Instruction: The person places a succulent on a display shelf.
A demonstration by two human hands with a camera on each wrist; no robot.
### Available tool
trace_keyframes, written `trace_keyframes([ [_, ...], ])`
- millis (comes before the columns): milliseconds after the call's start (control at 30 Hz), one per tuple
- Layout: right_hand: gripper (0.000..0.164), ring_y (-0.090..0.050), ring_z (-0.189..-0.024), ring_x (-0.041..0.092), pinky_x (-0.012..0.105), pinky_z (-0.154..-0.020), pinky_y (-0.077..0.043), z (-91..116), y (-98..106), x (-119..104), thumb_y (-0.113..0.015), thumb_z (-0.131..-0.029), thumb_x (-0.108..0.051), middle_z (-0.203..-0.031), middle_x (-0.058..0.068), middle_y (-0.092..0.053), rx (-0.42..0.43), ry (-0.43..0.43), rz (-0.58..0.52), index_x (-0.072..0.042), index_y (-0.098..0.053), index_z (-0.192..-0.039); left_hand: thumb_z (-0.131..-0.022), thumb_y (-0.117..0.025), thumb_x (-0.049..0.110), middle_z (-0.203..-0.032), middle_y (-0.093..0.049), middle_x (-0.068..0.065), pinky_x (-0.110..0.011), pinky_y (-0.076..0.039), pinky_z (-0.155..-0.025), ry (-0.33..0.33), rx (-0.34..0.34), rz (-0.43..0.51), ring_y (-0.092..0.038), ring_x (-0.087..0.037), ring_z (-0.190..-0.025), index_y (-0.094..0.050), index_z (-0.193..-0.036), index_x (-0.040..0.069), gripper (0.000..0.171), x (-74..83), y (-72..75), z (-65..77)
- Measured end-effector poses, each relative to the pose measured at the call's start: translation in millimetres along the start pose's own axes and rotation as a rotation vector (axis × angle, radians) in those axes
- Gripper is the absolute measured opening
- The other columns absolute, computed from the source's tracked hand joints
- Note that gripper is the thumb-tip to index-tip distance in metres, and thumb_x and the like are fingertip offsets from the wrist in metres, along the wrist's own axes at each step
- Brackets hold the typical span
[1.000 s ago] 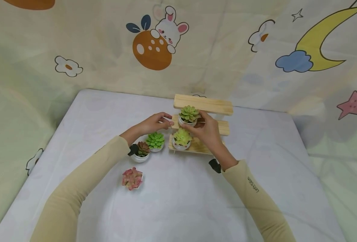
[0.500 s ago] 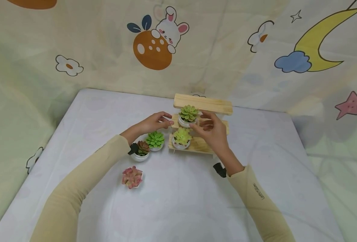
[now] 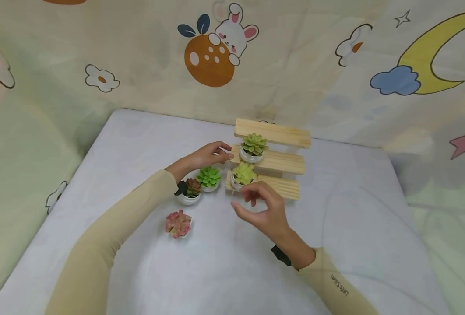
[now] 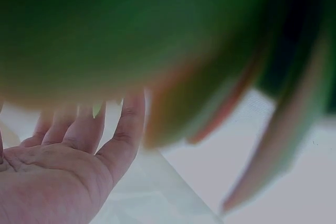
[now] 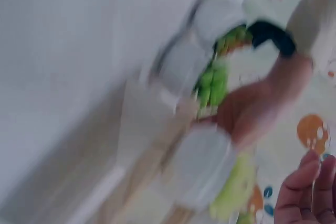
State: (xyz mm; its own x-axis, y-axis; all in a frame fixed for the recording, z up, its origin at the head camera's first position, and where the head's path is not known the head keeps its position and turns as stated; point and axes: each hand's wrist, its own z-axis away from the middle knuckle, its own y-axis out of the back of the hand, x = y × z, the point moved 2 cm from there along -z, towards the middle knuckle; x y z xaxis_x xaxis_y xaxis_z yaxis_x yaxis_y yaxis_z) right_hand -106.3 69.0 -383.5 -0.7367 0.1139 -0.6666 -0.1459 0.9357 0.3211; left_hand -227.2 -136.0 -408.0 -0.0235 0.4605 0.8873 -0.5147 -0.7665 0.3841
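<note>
A three-tier wooden shelf (image 3: 277, 162) stands on the table. A green potted succulent (image 3: 254, 145) sits at the left of its middle tier. On the bottom tier is a yellow-green potted succulent (image 3: 243, 173), partly behind my right hand (image 3: 267, 213), whose thumb and fingers are apart with nothing between them. My left hand (image 3: 209, 156) has its loosely bent fingertips at the left end of the middle tier; whether they touch is unclear. Below that wrist are a bright green succulent (image 3: 209, 177) and a brownish-red succulent (image 3: 193, 188), whose leaves blur across the left wrist view.
A pink succulent (image 3: 178, 224) lies nearer on the white-covered table (image 3: 216, 271), left of centre. A printed cloth (image 3: 146, 52) hangs behind the table and at its sides.
My right hand has let go of the green potted succulent on the middle tier and drawn back towards me, in front of the bottom tier. My left hand stays by the shelf.
</note>
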Motion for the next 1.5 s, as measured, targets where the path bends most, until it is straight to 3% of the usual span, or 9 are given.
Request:
trace_keyframes([
  [100, 0.041, -0.060, -0.081, 0.022, 0.030, -0.065, -0.052, 9, -23, -1, -0.084, -0.078, -0.023, -0.097, 0.011, -0.065, -0.196, -0.090, 0.002, -0.003, -0.065, -0.109, -0.104, -0.051, 0.029, -0.130, -0.056, -0.022, -0.051, -0.042, -0.102, -0.010, 0.011, -0.005, -0.056, -0.037, -0.119, -0.041, -0.142, 0.001, 0.049, 0.8, 0.2, -0.7],
  [200, 0.059, -0.059, -0.096, 0.026, 0.036, -0.076, -0.054, 14, -45, 2, -0.087, -0.075, -0.021, -0.114, 0.012, -0.063, -0.425, -0.255, 0.031, -0.003, -0.060, -0.124, -0.104, -0.050, 0.029, -0.130, -0.056, -0.022, -0.050, -0.042, -0.102, -0.011, 0.018, -0.008, -0.056, -0.037, -0.119, -0.042, -0.142, 0.001, 0.048, 1.4, -0.3, -0.8],
  [300, 0.070, -0.057, -0.107, 0.027, 0.040, -0.088, -0.051, 18, -66, 6, -0.086, -0.076, -0.030, -0.125, 0.012, -0.059, -0.622, -0.385, 0.084, -0.002, -0.055, -0.131, -0.104, -0.050, 0.029, -0.130, -0.056, -0.022, -0.050, -0.042, -0.102, -0.005, 0.013, -0.014, -0.056, -0.037, -0.119, -0.041, -0.142, 0.001, 0.049, 2.0, -1.3, 0.5],
  [467, 0.079, -0.050, -0.126, 0.024, 0.037, -0.105, -0.041, 20, -95, 6, -0.083, -0.077, -0.041, -0.136, 0.009, -0.054, -0.794, -0.385, 0.208, -0.003, -0.050, -0.138, -0.103, -0.051, 0.030, -0.129, -0.057, -0.021, -0.049, -0.043, -0.102, -0.004, 0.016, -0.019, -0.057, -0.036, -0.118, -0.041, -0.143, 0.002, 0.049, 2.7, -1.6, 2.4],
  [700, 0.070, -0.049, -0.129, 0.020, 0.031, -0.105, -0.041, 22, -119, 6, -0.082, -0.079, -0.039, -0.136, 0.008, -0.055, -0.818, -0.357, 0.282, -0.006, -0.054, -0.134, -0.103, -0.051, 0.030, -0.129, -0.057, -0.020, -0.050, -0.043, -0.102, -0.003, 0.007, -0.012, -0.056, -0.036, -0.119, -0.041, -0.142, 0.002, 0.049, 2.4, -4.0, -1.7],
  [1000, 0.058, -0.056, -0.121, 0.021, 0.028, -0.102, -0.043, 26, -124, 9, -0.080, -0.081, -0.028, -0.127, 0.010, -0.061, -0.762, -0.314, 0.249, -0.001, -0.058, -0.127, -0.103, -0.052, 0.030, -0.130, -0.056, -0.021, -0.050, -0.043, -0.101, 0.008, 0.021, -0.015, -0.056, -0.036, -0.119, -0.041, -0.142, 0.002, 0.050, 2.5, -2.1, 1.3],
  [1200, 0.056, -0.059, -0.114, 0.020, 0.027, -0.098, -0.046, 28, -108, 5, -0.079, -0.080, -0.026, -0.121, 0.009, -0.063, -0.722, -0.309, 0.237, 0.000, -0.059, -0.126, -0.103, -0.052, 0.031, -0.130, -0.056, -0.021, -0.050, -0.043, -0.101, 0.004, 0.017, -0.029, -0.056, -0.036, -0.118, -0.041, -0.142, 0.002, 0.050, 3.3, -3.0, 2.0],
  [1500, 0.057, -0.060, -0.103, 0.017, 0.031, -0.088, -0.052, 24, -65, -1, -0.081, -0.080, -0.022, -0.119, 0.009, -0.062, -0.633, -0.405, 0.187, 0.001, -0.057, -0.127, -0.103, -0.052, 0.031, -0.131, -0.056, -0.022, -0.049, -0.044, -0.100, 0.007, 0.024, -0.031, -0.058, -0.036, -0.117, -0.041, -0.143, 0.000, 0.051, 2.2, -3.5, -0.8],
])
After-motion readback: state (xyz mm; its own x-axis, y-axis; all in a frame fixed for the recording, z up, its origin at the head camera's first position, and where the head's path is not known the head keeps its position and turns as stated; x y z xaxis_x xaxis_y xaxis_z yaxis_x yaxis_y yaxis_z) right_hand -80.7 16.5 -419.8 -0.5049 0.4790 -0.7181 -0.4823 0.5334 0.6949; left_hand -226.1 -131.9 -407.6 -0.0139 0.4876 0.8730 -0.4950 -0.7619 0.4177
